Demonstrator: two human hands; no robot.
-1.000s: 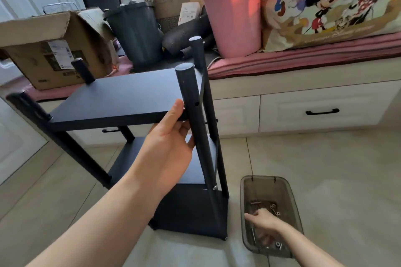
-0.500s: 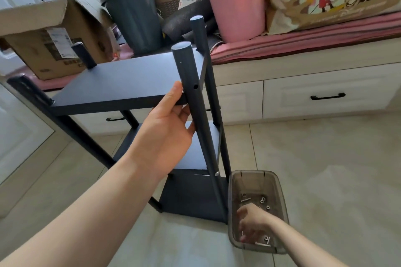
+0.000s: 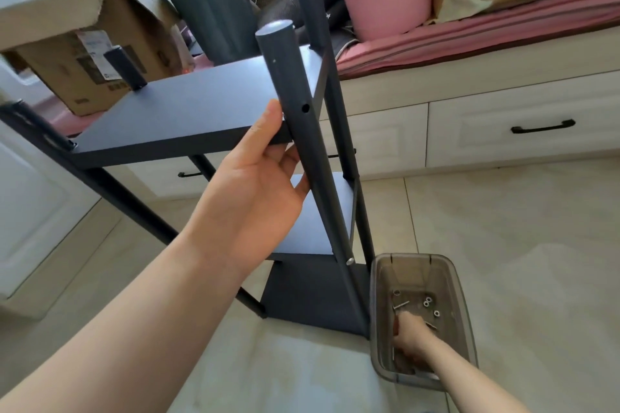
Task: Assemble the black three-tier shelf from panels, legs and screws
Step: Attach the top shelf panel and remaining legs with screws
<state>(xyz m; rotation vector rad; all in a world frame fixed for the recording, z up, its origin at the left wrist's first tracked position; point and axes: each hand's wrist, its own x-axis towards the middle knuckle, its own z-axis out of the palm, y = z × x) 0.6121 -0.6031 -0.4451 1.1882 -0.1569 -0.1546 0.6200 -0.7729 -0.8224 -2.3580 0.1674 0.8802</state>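
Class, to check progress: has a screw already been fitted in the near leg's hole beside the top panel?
No: the hole in the near leg beside the top panel is open and dark.

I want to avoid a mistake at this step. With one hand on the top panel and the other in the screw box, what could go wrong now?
1. The near leg shows an empty screw hole at the top panel. Only the left hand seems to support this corner, so it may slip.
2. The right hand searches the grey box while the eyes are elsewhere, so it may pick a nut instead of a screw.
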